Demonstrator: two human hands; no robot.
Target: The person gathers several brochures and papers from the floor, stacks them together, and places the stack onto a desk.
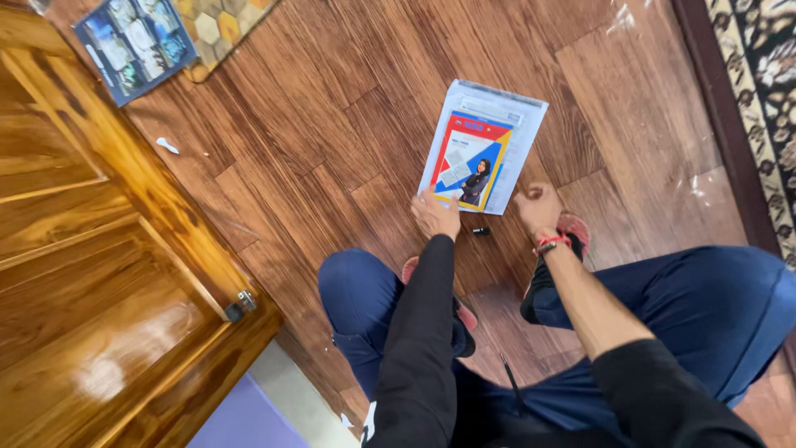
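A stack of white papers topped by a colourful red, blue and yellow leaflet [477, 153] lies on the wooden floor [332, 124] in front of me. My left hand [434, 214] rests on the stack's near left corner. My right hand [537, 207], fingers curled with a red band at the wrist, touches the near right corner. A small black cap-like object [481, 231] lies on the floor between my hands. I am squatting, with blue trousers and pink sandals below.
A glossy wooden door [99, 274] stands at the left with a metal latch [242, 304]. A dark photo booklet [133, 41] and a patterned mat lie at top left. A patterned rug [763, 91] borders the right. A small white scrap [167, 145] lies on the floor.
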